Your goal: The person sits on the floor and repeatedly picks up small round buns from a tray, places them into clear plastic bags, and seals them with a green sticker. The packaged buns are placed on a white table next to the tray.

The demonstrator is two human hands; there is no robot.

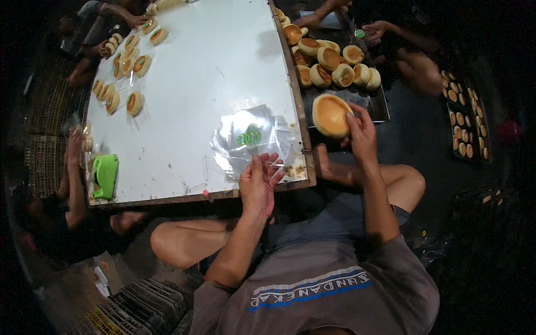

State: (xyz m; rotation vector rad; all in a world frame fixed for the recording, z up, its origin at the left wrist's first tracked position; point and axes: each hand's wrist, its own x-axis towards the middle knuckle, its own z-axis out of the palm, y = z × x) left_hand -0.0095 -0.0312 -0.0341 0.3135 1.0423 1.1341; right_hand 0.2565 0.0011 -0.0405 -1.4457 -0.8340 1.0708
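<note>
My right hand (361, 132) grips a round bun (331, 115) by its right edge, just off the table's right side. The bun has a browned, dented face and a pale rim. My left hand (260, 180) is at the near edge of a fanned stack of clear plastic bags (268, 119) with green printed marks. Clear film lies at its fingertips; whether the fingers pinch it is hard to see. Beyond my right hand, loose buns (328, 58) are heaped on a dark metal tray (356, 100).
The white table (201, 83) carries bagged buns (135, 104) along its left side. A green tape dispenser (104, 176) stands at the near left corner. Other people's hands (377, 31) work around the table. More trays of buns (462, 130) lie at far right; stacked crates (142, 305) stand lower left.
</note>
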